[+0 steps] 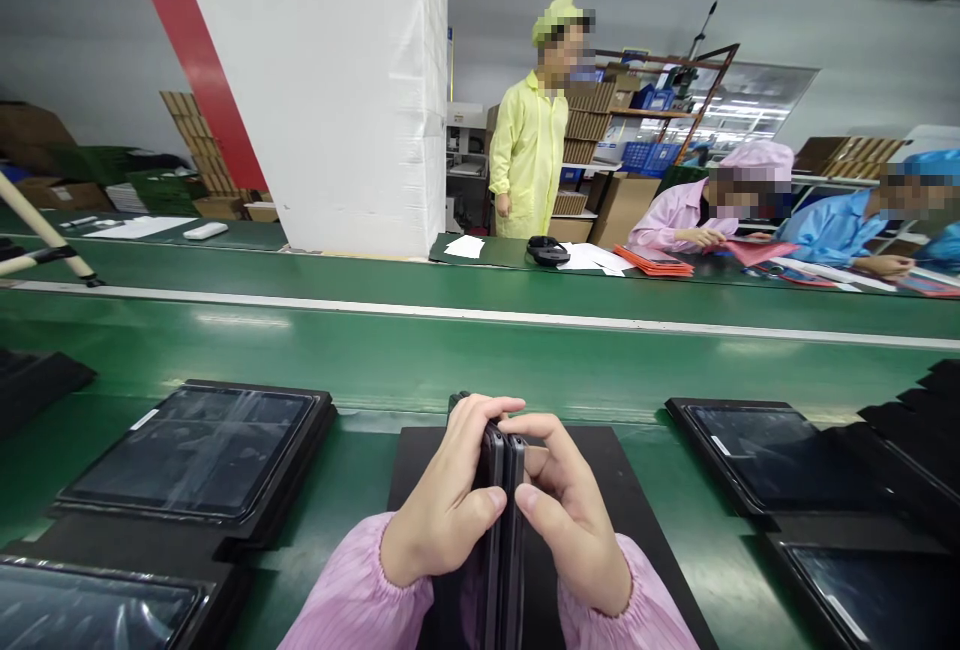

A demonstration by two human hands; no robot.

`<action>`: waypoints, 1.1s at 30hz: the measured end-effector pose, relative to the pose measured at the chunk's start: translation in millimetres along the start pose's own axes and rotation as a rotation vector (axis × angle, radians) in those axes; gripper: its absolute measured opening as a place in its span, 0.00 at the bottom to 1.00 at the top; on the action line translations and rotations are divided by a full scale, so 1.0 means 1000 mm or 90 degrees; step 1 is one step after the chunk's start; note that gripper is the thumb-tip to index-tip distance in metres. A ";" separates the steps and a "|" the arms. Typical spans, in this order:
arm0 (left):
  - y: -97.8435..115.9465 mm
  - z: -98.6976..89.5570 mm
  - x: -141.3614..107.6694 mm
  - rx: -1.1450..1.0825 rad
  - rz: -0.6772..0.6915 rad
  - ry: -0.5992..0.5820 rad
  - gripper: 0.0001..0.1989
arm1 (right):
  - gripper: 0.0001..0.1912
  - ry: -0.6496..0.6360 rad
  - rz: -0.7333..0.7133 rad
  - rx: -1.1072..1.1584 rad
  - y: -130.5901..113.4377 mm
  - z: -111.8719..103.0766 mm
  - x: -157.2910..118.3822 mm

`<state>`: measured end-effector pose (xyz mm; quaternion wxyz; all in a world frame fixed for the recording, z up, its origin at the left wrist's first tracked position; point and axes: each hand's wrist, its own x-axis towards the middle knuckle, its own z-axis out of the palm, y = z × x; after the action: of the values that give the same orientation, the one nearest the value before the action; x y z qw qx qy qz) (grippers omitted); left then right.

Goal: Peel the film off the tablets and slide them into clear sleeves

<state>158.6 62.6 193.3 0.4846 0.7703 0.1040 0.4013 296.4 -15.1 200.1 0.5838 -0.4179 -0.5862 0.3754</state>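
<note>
Two dark slabs with rounded corners, which look like tablets point(512, 550), stand on edge side by side in front of me. My left hand point(446, 500) is closed on the left one, thumb near its edge and fingers over the far top corner. On the other side, my right hand point(574, 515) grips the right one, its thumb at the edge and index finger reaching across the top. The fingertips of both hands nearly meet. Beneath them lies a flat black board point(630, 520). The tablets' lower ends run out of the frame.
Wrapped tablets lie in black trays on the left point(187, 450) and right point(765, 450) of the green bench point(360, 490). A white strip point(480, 312) crosses behind. Beyond it are a white pillar point(337, 110), a standing person in yellow point(529, 150) and seated co-workers handling red sheets.
</note>
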 end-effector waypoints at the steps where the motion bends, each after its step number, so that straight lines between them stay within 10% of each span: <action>1: 0.000 0.000 0.000 -0.002 0.002 -0.002 0.26 | 0.18 0.000 0.005 0.007 0.000 0.000 0.000; 33: -0.002 0.000 0.001 -0.047 -0.011 0.013 0.25 | 0.22 -0.013 -0.018 -0.002 -0.002 0.003 0.002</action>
<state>160.3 64.4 191.9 0.5147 0.7468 0.1009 0.4089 293.5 -13.8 202.7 0.5822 -0.4069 -0.5984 0.3706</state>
